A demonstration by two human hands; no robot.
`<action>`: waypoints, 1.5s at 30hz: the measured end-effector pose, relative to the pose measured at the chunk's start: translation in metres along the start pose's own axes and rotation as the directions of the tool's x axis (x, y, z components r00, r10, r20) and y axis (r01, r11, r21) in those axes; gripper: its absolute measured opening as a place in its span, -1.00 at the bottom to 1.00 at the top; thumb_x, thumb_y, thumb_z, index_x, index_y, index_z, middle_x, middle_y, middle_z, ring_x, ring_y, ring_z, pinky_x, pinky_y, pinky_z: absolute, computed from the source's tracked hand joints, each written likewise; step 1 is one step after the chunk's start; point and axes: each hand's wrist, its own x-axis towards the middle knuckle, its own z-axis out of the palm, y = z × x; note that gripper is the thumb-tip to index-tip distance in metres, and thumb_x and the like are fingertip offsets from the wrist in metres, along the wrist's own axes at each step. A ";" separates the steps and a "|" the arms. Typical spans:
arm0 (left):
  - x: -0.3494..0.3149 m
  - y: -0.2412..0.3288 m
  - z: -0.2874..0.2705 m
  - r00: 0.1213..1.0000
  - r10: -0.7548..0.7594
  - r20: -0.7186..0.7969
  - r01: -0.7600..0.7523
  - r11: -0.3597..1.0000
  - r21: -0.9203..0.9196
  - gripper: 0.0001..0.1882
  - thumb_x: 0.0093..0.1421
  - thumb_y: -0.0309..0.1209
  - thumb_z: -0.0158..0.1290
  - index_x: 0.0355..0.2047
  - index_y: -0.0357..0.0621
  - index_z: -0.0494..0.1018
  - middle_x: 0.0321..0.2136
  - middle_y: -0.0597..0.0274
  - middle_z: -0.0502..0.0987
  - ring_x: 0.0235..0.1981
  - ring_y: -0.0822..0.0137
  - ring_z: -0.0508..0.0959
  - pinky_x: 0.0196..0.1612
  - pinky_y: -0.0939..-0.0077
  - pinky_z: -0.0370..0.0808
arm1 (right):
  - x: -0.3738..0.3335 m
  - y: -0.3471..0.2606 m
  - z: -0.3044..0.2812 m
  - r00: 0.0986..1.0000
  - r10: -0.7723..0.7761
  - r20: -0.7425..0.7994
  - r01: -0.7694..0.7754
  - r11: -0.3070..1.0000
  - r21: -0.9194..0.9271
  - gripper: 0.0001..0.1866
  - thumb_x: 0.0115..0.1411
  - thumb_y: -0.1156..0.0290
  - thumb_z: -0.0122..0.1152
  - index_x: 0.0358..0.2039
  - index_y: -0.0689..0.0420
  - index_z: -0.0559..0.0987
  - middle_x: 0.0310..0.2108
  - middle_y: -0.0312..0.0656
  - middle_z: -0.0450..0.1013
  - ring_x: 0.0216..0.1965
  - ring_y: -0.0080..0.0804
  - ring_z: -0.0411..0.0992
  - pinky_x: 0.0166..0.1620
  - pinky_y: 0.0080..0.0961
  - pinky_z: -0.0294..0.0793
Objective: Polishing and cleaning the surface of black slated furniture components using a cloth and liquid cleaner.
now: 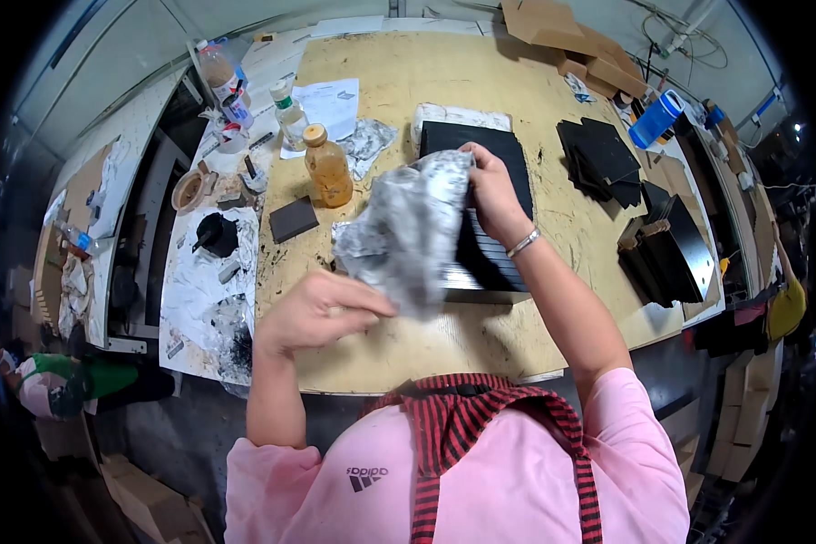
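Both your hands are closed on the crumpled grey cloth: left hand pinches its lower edge, right hand grips the top corner, holding it up over the stack of black panels on the worktop. Risks, as I judge them: the cloth looks dirty and could smear the top panel, and its slack could sweep left and tip the amber bottle standing close by.

Counts on the plywood bench: hands, bottles, cloth, block.
Two hands: left hand, right hand; one grey rag; three bottles — amber, clear, brownish; one dark sanding block.
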 end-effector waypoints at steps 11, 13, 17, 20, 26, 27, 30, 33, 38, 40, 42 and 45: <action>0.056 -0.058 0.019 0.650 0.347 -0.676 0.201 0.779 0.594 -0.62 0.10 -0.51 0.27 -0.05 -0.32 0.56 -0.20 0.10 0.64 -0.14 0.33 0.58 0.01 0.43 0.47 | -0.019 -0.002 0.025 0.970 0.121 0.210 -0.205 0.873 0.443 -0.82 0.30 0.58 -0.07 -0.19 0.14 0.52 -0.27 -0.25 0.56 -0.25 -0.49 0.57 -0.11 -0.47 0.63; 0.054 -0.067 0.018 0.726 0.177 -0.664 0.162 0.895 0.415 -0.63 0.09 -0.52 0.27 -0.07 -0.34 0.57 -0.23 0.12 0.64 -0.18 0.37 0.58 -0.03 0.46 0.47 | -0.023 -0.006 0.032 0.969 0.123 0.213 -0.207 0.876 0.436 -0.82 0.32 0.56 -0.07 -0.18 0.13 0.52 -0.26 -0.25 0.55 -0.27 -0.50 0.57 -0.14 -0.48 0.63; 0.051 -0.074 0.017 0.697 0.019 -0.717 0.078 0.992 0.103 -0.78 0.13 -0.49 0.27 -0.25 -0.39 0.56 -0.46 0.20 0.60 -0.44 0.51 0.49 -0.32 0.52 0.45 | -0.021 -0.009 0.021 0.973 0.155 0.170 -0.204 0.926 0.318 -0.84 0.36 0.39 0.01 -0.12 0.14 0.48 -0.23 -0.25 0.55 -0.35 -0.56 0.52 -0.22 -0.58 0.58; 0.045 -0.064 0.013 0.613 0.073 -0.787 0.116 0.977 0.181 -0.81 0.17 -0.50 0.24 -0.24 -0.38 0.58 -0.49 0.30 0.61 -0.44 0.62 0.46 -0.35 0.59 0.44 | -0.028 -0.012 0.030 0.969 0.219 0.112 -0.237 0.951 0.198 -0.74 0.29 0.33 0.17 -0.07 0.15 0.45 -0.24 -0.28 0.53 -0.41 -0.64 0.45 -0.24 -0.69 0.49; 0.024 -0.104 0.021 0.603 -0.143 -0.785 0.097 0.990 -0.106 -0.70 0.12 -0.38 0.29 -0.26 -0.40 0.55 -0.41 0.10 0.61 -0.36 0.44 0.52 -0.28 0.39 0.49 | -0.045 0.000 0.050 0.980 -0.002 0.198 0.078 0.923 -0.378 -0.79 0.08 0.60 0.25 -0.22 0.28 0.60 -0.35 -0.36 0.50 -0.30 -0.61 0.41 -0.18 -0.61 0.40; 0.025 -0.109 0.026 0.610 -0.225 -0.760 0.070 0.970 -0.231 -0.68 0.10 -0.36 0.30 -0.26 -0.38 0.54 -0.40 0.06 0.58 -0.34 0.35 0.54 -0.21 0.35 0.50 | -0.042 0.004 0.043 0.984 0.014 0.177 0.044 0.945 -0.324 -0.82 0.08 0.60 0.24 -0.26 0.29 0.62 -0.37 -0.32 0.52 -0.30 -0.60 0.42 -0.23 -0.61 0.42; 0.024 -0.098 0.029 0.643 0.114 -0.758 -0.063 0.993 0.097 -0.68 0.09 -0.44 0.24 -0.17 -0.37 0.52 -0.20 0.02 0.53 -0.18 0.24 0.52 -0.03 0.36 0.44 | -0.042 0.010 0.036 0.982 0.007 0.189 0.042 0.965 -0.257 -0.80 0.08 0.63 0.12 -0.26 0.20 0.60 -0.42 -0.46 0.44 -0.40 -0.71 0.32 -0.33 -0.69 0.27; 0.012 -0.071 0.031 0.696 -0.236 -0.678 0.059 0.960 -0.274 -0.62 0.22 -0.44 0.18 -0.01 -0.40 0.43 -0.09 0.13 0.52 -0.09 0.40 0.50 0.02 0.48 0.44 | -0.037 0.016 0.051 0.966 -0.004 0.260 0.018 0.999 -0.050 -0.85 0.13 0.63 0.08 -0.27 0.19 0.53 -0.37 -0.46 0.44 -0.38 -0.73 0.35 -0.25 -0.72 0.33; 0.007 -0.088 0.043 0.592 -0.194 -0.782 -0.186 0.911 -0.367 -0.41 0.14 -0.42 0.26 0.15 -0.34 0.37 -0.03 0.12 0.53 -0.06 0.40 0.51 0.03 0.47 0.45 | -0.020 0.029 0.058 0.963 -0.008 0.268 -0.005 0.999 0.047 -0.88 0.19 0.64 0.04 -0.30 0.16 0.49 -0.37 -0.44 0.44 -0.38 -0.70 0.35 -0.23 -0.72 0.33; 0.005 -0.086 0.045 0.614 -0.148 -0.775 0.038 0.987 -0.159 -0.29 0.06 -0.42 0.32 0.22 -0.31 0.33 0.01 0.11 0.54 -0.04 0.41 0.51 0.05 0.47 0.44 | -0.018 0.026 0.063 0.964 -0.006 0.265 -0.007 0.999 0.045 -0.88 0.19 0.65 0.03 -0.30 0.16 0.49 -0.38 -0.43 0.44 -0.38 -0.70 0.36 -0.24 -0.71 0.33; -0.003 -0.091 0.036 0.784 -0.254 -0.566 0.127 0.959 -0.254 -0.42 0.05 -0.45 0.33 0.09 -0.35 0.46 -0.03 0.16 0.56 -0.11 0.46 0.52 -0.01 0.53 0.46 | -0.015 0.027 0.067 0.960 -0.005 0.279 -0.002 1.000 0.022 -0.87 0.18 0.66 0.02 -0.31 0.16 0.49 -0.38 -0.42 0.44 -0.38 -0.70 0.36 -0.24 -0.72 0.34; -0.009 -0.107 0.036 0.767 -0.332 -0.549 0.127 0.917 -0.377 -0.59 0.09 -0.50 0.28 -0.05 -0.37 0.52 -0.18 0.22 0.60 -0.20 0.52 0.53 -0.09 0.59 0.48 | -0.013 0.036 0.078 0.950 0.025 0.311 -0.031 0.999 0.016 -0.87 0.19 0.66 0.03 -0.30 0.16 0.49 -0.40 -0.41 0.44 -0.39 -0.70 0.36 -0.25 -0.71 0.35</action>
